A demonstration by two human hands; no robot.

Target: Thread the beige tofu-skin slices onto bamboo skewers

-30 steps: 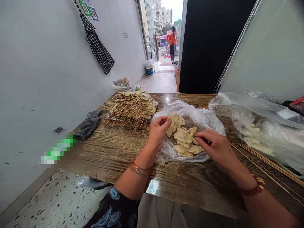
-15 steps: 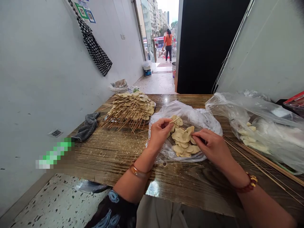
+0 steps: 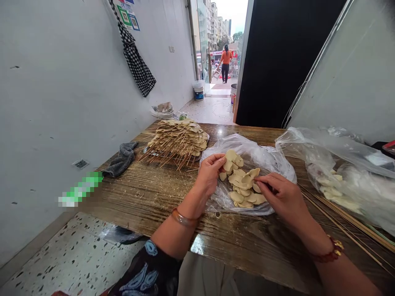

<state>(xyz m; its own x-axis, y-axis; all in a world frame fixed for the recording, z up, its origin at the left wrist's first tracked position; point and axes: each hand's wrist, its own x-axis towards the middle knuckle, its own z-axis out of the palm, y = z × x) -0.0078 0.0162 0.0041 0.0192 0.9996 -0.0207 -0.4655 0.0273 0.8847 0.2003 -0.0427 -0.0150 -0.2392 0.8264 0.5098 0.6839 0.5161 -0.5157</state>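
My left hand (image 3: 211,172) is closed, thumb and fingers pinching a thin pale-yellow slice (image 3: 231,160) that stands up above the bag. Whether a skewer is also in that grip I cannot tell. My right hand (image 3: 279,193) is closed too, its fingertips on the edge of another curled pale-yellow slice (image 3: 250,176). Below and between both hands, more loose slices (image 3: 245,197) lie on an opened clear plastic bag (image 3: 268,158). To the left of the bag is a large stack of skewered slices (image 3: 180,137), with the sticks pointing toward me.
Bare wooden skewers (image 3: 354,224) lie on the right of the wooden table (image 3: 154,197), beside another plastic bag (image 3: 348,164) holding pale pieces. A grey cloth (image 3: 121,158) hangs near the left edge. Beyond the doorway, a person in orange (image 3: 226,61) stands outside.
The slice at my left hand has turned from edge-on to face me. My right hand keeps its pinch. The whole view has shifted, so things appear farther right.
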